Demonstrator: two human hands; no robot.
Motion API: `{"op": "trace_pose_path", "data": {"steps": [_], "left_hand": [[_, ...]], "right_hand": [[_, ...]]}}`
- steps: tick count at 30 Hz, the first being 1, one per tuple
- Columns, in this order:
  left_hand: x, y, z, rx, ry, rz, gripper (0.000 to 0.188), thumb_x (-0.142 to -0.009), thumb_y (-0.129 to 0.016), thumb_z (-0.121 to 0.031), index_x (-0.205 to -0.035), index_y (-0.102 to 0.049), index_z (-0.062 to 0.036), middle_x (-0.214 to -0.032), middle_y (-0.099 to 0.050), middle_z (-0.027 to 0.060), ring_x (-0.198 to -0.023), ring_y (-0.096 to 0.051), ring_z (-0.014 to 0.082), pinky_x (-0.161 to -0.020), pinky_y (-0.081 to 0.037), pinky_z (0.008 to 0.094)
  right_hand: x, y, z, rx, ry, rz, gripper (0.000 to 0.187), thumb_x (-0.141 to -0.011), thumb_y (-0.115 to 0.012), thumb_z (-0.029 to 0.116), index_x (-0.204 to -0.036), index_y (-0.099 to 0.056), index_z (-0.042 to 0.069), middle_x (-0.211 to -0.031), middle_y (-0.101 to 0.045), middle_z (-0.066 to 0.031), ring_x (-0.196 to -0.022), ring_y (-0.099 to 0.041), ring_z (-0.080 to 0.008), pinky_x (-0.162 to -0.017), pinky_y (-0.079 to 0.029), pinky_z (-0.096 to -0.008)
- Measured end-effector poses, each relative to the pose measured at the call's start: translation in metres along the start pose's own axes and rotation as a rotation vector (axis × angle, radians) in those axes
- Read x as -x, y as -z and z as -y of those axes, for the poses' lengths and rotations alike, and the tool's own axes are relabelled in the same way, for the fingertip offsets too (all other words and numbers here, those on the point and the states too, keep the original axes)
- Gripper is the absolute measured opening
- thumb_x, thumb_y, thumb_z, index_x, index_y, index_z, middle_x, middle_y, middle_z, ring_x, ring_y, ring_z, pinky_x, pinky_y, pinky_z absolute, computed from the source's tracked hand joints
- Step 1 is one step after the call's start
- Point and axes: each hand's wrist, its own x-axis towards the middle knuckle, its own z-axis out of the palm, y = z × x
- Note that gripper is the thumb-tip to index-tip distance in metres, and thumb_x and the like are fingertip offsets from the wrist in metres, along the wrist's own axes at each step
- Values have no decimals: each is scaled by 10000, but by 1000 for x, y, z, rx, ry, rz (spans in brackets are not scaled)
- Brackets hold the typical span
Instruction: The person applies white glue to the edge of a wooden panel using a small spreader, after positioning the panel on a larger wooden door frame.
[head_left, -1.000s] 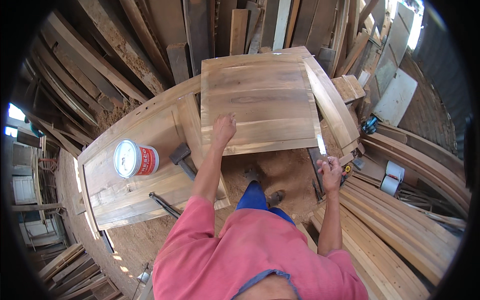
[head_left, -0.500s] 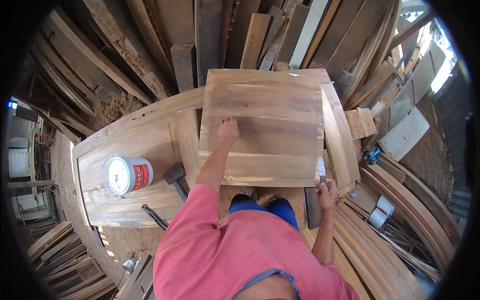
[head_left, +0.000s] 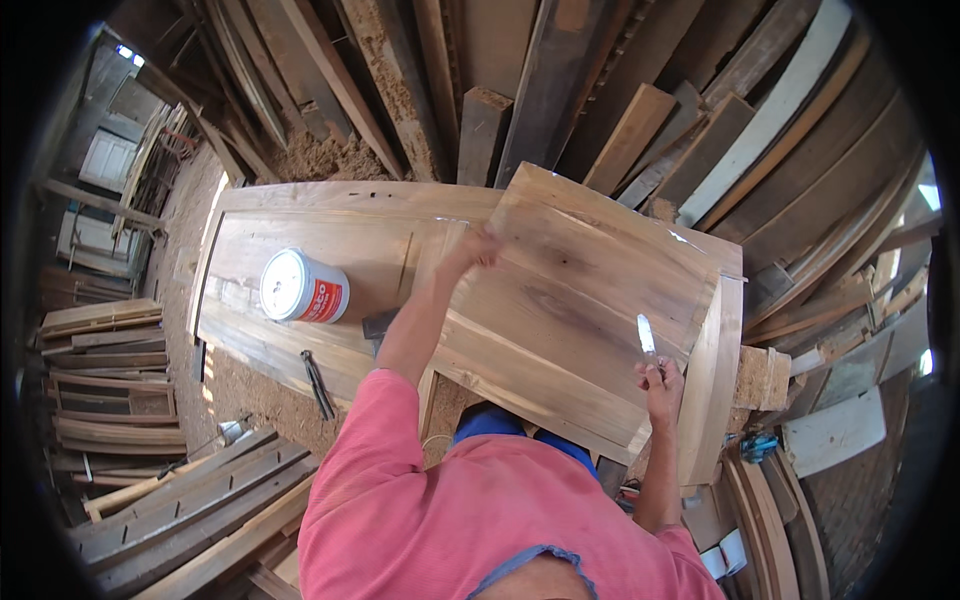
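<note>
The largest things are long boards (head_left: pixel 565 90), which lean in a row beyond the fingers of both hands. Next comes a long wooden door (head_left: pixel 380 230), lying flat; most of its visible part is to the left of the left fingers. A smaller wooden panel (head_left: pixel 570 290) overlaps it, extending from the left fingers to beneath the right ones. A white bucket (head_left: pixel 283 285) with a red label stands on the door, well to the left of the left fingers. Between this bucket and the left forearm a dark block (head_left: pixel 376 326) is partly hidden. A dark two-legged tool (head_left: pixel 317 385) lies farther toward the body than the left fingers.

The left hand (head_left: pixel 476 248) is at the far left corner area of the panel. It is blurred, so I cannot tell whether its fingers are spread or pressed together, or whether they touch the wood. The right hand (head_left: pixel 659 386) is above the panel's right part, its fingers closed around the handle of a small knife (head_left: pixel 644 334), whose bright blade points away from the body.
</note>
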Motion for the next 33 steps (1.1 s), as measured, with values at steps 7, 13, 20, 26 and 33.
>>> {"op": "trace_pose_path", "data": {"steps": [7, 13, 20, 26, 33], "left_hand": [[70, 176, -33, 1060, -116, -616, 618, -1024, -272, -532, -1419, -357, -64, -1293, -532, 199, -1063, -583, 326, -901, -497, 441], [216, 40, 120, 706, 229, 391, 450, -1006, -439, -470, -1007, -637, -65, -936, -653, 72, -843, -633, 188, -736, -537, 358], [301, -93, 228, 976, 738, -27, 725, -918, -613, -519, -1397, -430, -7, -1318, -523, 225, -1241, -498, 377, -1063, -393, 487], [277, -107, 248, 1458, 511, -204, 615, -945, -618, -407, -1430, -381, -112, -1344, -520, 152, -1277, -465, 356, -1091, -350, 501], [258, -101, 223, 1602, 287, -257, 566, -886, -730, -284, -1354, -457, -122, -1306, -570, 70, -1209, -548, 267, -991, -487, 480]], "right_hand": [[-59, -30, 18, 37, -5, 77, 139, -933, -530, 50, -1065, -551, 9, -899, -687, -77, -622, -574, -91, -588, -494, -252], [-89, -129, 63, 364, 359, 235, 210, -928, -551, 51, -1128, -530, -7, -921, -665, -77, -716, -603, -115, -674, -495, -261], [-109, -254, 120, 345, 320, 303, 382, -877, -668, 173, -1151, -531, -55, -936, -660, -132, -831, -627, -192, -754, -499, -324], [-142, -268, 112, 738, 423, 194, 590, -830, -722, 342, -1198, -530, -77, -1138, -635, -250, -1071, -616, -341, -919, -476, -403], [-156, -225, 90, 708, 390, 165, 603, -845, -705, 369, -1233, -526, -56, -1215, -608, -273, -1160, -587, -371, -963, -462, -417]]}}
